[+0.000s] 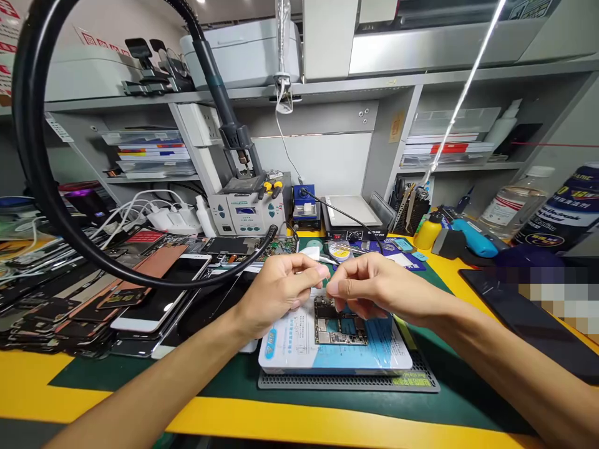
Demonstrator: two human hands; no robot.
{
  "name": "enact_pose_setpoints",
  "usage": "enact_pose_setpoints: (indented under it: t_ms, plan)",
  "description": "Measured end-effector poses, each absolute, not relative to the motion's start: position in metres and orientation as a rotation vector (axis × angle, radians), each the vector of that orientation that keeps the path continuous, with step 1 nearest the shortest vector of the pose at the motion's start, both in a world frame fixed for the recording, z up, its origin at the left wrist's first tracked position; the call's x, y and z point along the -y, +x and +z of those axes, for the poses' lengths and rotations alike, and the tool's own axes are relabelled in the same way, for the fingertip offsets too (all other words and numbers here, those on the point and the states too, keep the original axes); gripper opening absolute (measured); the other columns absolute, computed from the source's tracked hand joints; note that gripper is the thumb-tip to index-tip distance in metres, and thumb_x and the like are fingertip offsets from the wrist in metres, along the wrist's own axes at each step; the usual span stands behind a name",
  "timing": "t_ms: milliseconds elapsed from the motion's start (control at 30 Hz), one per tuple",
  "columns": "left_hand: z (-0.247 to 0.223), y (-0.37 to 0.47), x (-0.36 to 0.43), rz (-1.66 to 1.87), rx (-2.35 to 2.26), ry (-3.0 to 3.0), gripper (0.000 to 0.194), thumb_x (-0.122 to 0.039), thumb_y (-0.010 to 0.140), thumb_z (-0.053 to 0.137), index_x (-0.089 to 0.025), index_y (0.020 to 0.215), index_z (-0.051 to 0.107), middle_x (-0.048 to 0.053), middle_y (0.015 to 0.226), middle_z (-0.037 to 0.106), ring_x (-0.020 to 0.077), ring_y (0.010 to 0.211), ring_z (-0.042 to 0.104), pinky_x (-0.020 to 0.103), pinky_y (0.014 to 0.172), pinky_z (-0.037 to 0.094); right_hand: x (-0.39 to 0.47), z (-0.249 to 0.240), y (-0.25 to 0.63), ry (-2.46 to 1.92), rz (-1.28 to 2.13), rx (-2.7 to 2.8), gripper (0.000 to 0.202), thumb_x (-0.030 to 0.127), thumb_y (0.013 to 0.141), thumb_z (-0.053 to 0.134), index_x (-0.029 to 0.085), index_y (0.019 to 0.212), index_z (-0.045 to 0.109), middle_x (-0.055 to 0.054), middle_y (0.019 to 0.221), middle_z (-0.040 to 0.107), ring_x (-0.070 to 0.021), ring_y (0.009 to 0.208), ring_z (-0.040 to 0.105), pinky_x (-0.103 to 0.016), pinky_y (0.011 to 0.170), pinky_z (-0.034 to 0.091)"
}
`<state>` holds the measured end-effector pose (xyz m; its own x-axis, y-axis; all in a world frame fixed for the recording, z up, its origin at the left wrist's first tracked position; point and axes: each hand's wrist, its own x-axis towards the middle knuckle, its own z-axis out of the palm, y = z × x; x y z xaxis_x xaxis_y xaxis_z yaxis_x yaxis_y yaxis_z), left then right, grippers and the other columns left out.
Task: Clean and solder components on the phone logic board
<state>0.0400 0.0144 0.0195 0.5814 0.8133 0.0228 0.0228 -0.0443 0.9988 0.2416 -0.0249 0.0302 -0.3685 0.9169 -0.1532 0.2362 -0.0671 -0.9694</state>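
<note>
My left hand [285,284] and my right hand [374,288] are raised close together, thumb and forefinger pinched on each. Whatever lies between the fingertips is too small to make out. Just below them is a phone circuit board [340,329] with chips and bluish-green patches; the fingers of my right hand cover its upper edge. The board rests on a white and blue box [290,355] with printed text. Under that box lies a grey perforated mat [349,381].
Stacked phones and phone parts [163,293] crowd the left. A hot-air station [248,212] stands behind, its thick black hose [42,156] looping in front. A hot plate [353,215] sits at the back. Bottles [512,202] and a dark phone-like slab [519,318] are on the right.
</note>
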Motion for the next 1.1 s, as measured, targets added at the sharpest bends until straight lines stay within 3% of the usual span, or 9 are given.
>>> enact_pose_setpoints:
  t_ms: [233, 400, 633, 800, 933, 1100]
  plan:
    - [0.022, 0.037, -0.02, 0.771, -0.773, 1.425, 0.035, -0.046, 0.084, 0.075, -0.018, 0.073, 0.059, -0.01, 0.05, 0.038, 0.0041, 0.042, 0.025, 0.017, 0.038, 0.016, 0.024, 0.042, 0.254, -1.314, 1.536, 1.689, 0.021, 0.035, 0.074, 0.078, 0.016, 0.068, 0.073, -0.003, 0.061, 0.069, -0.008, 0.043, 0.045, -0.021, 0.038, 0.025]
    - [0.023, 0.036, -0.022, 0.693, -0.79, 1.524, 0.029, -0.04, 0.083, 0.077, -0.015, 0.074, 0.066, -0.008, 0.048, 0.042, 0.005, 0.043, 0.03, 0.019, 0.04, 0.019, 0.009, 0.038, 0.271, -1.476, 1.372, 1.719, 0.023, 0.038, 0.075, 0.076, 0.017, 0.071, 0.071, -0.005, 0.069, 0.072, -0.0096, 0.047, 0.05, -0.019, 0.036, 0.029]
    - [0.02, 0.038, -0.018, 0.577, -0.782, 1.7, 0.021, -0.033, 0.091, 0.071, -0.014, 0.083, 0.069, -0.008, 0.055, 0.044, 0.006, 0.048, 0.031, 0.02, 0.043, 0.019, 0.003, 0.026, 0.267, -1.628, 1.22, 1.618, 0.029, 0.04, 0.084, 0.071, 0.017, 0.068, 0.067, 0.001, 0.049, 0.057, -0.0065, 0.033, 0.035, -0.019, 0.029, 0.022]
    - [0.014, 0.035, -0.018, 0.548, -0.825, 1.76, 0.023, -0.037, 0.096, 0.065, -0.015, 0.089, 0.067, -0.007, 0.058, 0.045, 0.008, 0.052, 0.031, 0.023, 0.045, 0.019, 0.005, 0.02, 0.256, -1.58, 1.101, 1.531, 0.027, 0.04, 0.085, 0.071, 0.018, 0.07, 0.063, 0.003, 0.051, 0.058, -0.0062, 0.035, 0.038, -0.019, 0.032, 0.023]
    - [0.012, 0.035, -0.016, 0.546, -0.819, 1.762, 0.021, -0.037, 0.098, 0.061, -0.017, 0.089, 0.064, -0.008, 0.056, 0.043, 0.0081, 0.049, 0.029, 0.024, 0.044, 0.018, 0.004, 0.013, 0.245, -1.499, 0.995, 1.509, 0.03, 0.043, 0.085, 0.072, 0.019, 0.07, 0.061, 0.004, 0.052, 0.057, -0.008, 0.043, 0.046, -0.019, 0.041, 0.032]
    - [0.014, 0.035, -0.013, 0.564, -0.789, 1.815, 0.02, -0.034, 0.1, 0.059, -0.019, 0.087, 0.061, -0.009, 0.055, 0.04, 0.008, 0.047, 0.029, 0.025, 0.043, 0.018, 0.007, 0.007, 0.238, -1.479, 0.877, 1.477, 0.034, 0.047, 0.088, 0.067, 0.02, 0.069, 0.06, 0.007, 0.05, 0.048, -0.0078, 0.044, 0.036, -0.022, 0.042, 0.027]
